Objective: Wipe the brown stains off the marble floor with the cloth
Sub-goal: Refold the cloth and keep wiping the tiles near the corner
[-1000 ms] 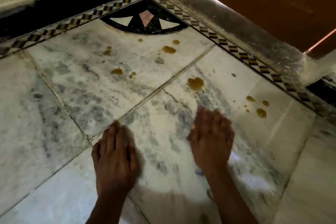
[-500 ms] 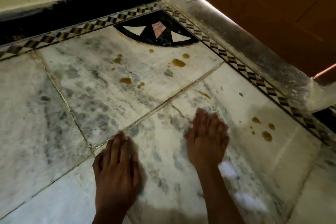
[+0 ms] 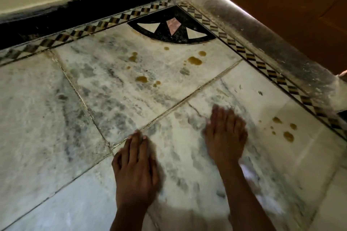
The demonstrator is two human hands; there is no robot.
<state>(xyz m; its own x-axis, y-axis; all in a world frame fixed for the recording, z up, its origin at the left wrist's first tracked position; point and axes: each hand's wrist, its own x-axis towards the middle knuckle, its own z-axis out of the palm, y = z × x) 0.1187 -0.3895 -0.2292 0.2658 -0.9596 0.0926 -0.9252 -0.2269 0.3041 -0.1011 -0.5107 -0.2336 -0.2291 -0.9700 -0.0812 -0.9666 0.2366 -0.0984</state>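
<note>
My right hand (image 3: pixel 226 135) lies flat with straight fingers on the white marble floor (image 3: pixel 56 118), blurred by motion. A pale piece of the cloth (image 3: pixel 247 172) shows beside its wrist; the part under the palm is hidden. My left hand (image 3: pixel 136 167) rests flat on the floor to the left, fingertips at a tile joint. Brown stains (image 3: pixel 194 60) dot the far tile beyond both hands. A second cluster of brown stains (image 3: pixel 288 136) lies to the right of my right hand.
A checkered inlay border (image 3: pixel 262 65) runs along two sides and meets at a black corner inlay (image 3: pixel 172 28). Beyond it are a black skirting (image 3: pixel 75 13) on the far wall and a brown wooden door (image 3: pixel 291 5) at the right.
The large brown stain that lay just ahead of my right hand one second ago is gone. My right hand has slid over that spot and back. My left hand stays planted.
</note>
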